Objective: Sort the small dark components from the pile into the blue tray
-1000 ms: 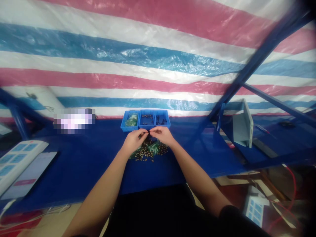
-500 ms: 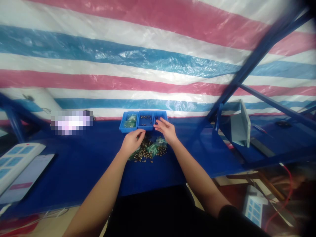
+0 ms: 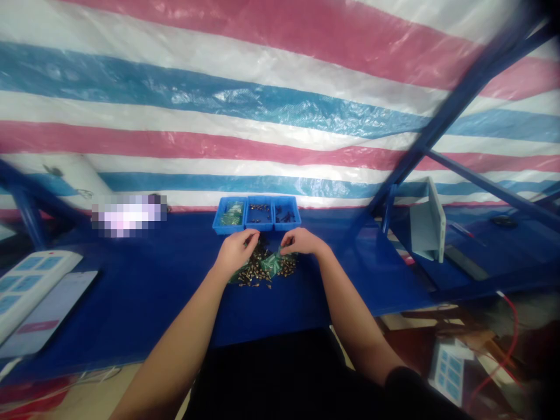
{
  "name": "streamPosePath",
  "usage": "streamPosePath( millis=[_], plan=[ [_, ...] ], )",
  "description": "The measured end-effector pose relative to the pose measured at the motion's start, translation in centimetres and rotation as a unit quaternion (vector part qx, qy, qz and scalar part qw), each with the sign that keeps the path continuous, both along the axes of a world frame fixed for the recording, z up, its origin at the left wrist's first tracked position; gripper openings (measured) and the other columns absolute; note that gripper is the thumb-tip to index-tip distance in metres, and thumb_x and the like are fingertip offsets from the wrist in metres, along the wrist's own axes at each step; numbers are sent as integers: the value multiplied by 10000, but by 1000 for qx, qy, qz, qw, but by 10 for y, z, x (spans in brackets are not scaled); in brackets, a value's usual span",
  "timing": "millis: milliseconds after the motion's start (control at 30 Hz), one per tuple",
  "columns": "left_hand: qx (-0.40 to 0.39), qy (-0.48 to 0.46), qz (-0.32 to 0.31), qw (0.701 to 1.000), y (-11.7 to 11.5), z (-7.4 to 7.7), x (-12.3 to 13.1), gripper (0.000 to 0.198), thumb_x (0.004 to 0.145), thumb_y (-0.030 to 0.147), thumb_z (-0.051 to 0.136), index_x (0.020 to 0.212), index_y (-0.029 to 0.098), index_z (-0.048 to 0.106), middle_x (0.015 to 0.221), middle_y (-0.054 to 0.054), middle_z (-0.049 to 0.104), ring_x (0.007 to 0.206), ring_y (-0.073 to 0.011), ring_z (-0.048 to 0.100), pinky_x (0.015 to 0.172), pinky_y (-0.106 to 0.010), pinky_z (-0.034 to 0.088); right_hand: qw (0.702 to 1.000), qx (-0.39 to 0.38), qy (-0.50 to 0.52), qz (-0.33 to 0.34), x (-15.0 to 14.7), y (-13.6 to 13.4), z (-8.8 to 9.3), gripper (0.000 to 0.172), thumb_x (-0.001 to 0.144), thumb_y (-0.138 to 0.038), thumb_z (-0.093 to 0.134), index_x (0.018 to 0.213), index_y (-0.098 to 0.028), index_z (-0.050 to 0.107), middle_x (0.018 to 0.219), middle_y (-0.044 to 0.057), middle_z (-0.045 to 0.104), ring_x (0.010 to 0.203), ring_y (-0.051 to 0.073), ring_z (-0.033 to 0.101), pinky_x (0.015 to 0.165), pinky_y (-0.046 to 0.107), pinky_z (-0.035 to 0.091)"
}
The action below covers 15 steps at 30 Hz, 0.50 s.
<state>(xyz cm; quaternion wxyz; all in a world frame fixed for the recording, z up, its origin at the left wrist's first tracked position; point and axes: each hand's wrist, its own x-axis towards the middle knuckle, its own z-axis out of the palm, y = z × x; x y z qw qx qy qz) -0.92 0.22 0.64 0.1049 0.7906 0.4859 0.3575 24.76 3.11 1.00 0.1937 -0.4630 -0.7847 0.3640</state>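
My left hand (image 3: 237, 252) is closed in a pinch at the left side of a pile of small brass-coloured metal parts (image 3: 254, 274); whatever is between its fingertips is too small to make out. My right hand (image 3: 301, 241) reaches down over the pile's right side, fingers closed at a green-and-clear plastic packet (image 3: 272, 265). Just behind the pile stand three blue bins side by side. The left bin (image 3: 221, 226) holds green packets, the middle bin (image 3: 259, 225) a few small metal parts, and the right bin (image 3: 286, 226) small dark pieces.
A power strip (image 3: 39, 280) and a phone-like slab (image 3: 52, 312) lie on the blue table (image 3: 153, 291) at the left. A grey tablet-like stand (image 3: 426, 224) is at the right, beside a blue metal frame (image 3: 405, 160). Striped sheeting (image 3: 262, 140) hangs behind.
My right hand has come down from over the right bin to the packets on the pile, its fingers closing. My left hand has stayed almost still.
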Motion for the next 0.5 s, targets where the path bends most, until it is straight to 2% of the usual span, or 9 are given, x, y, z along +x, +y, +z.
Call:
streamPosePath(
  millis=[67,167,267,400,500],
  plan=[
    [-1,-2,0,1000,0,-1,0,298,937,421,452,1022,236,670,913,-26,724,770,-175,661,734,-268,493,1000,-5,17,2,-2,0,-2,295,562,-374,828,792,-203,760,719,15,693,648,141,614,572,223,448],
    [-6,0,1,1000,0,-2,1,285,933,416,460,1016,241,669,901,-22,724,761,-177,659,717,-268,491,999,9,39,-14,-7,-1,-4,349,536,-287,840,855,-189,739,739,10,686,644,127,607,587,218,461],
    [-7,4,-2,1000,-1,-2,2,283,930,417,465,1011,240,670,880,-19,723,736,-172,656,696,-266,487,998,14,60,-22,-13,-3,-5,313,595,-246,798,887,-173,714,732,4,674,630,114,591,597,218,460],
    [-5,-2,-4,1000,-3,0,3,296,932,423,458,1014,237,673,870,-20,723,706,-164,652,668,-262,484,990,13,133,-34,-20,-4,-4,242,702,-262,715,922,-162,710,720,2,660,619,111,575,624,239,465],
    [-19,-15,-21,1000,-5,3,5,296,932,422,460,1011,236,677,900,-21,725,725,-161,654,685,-260,492,971,28,227,-64,-28,-4,-3,351,753,-314,676,1069,-161,686,748,-2,644,629,106,560,662,259,476]
  ],
)
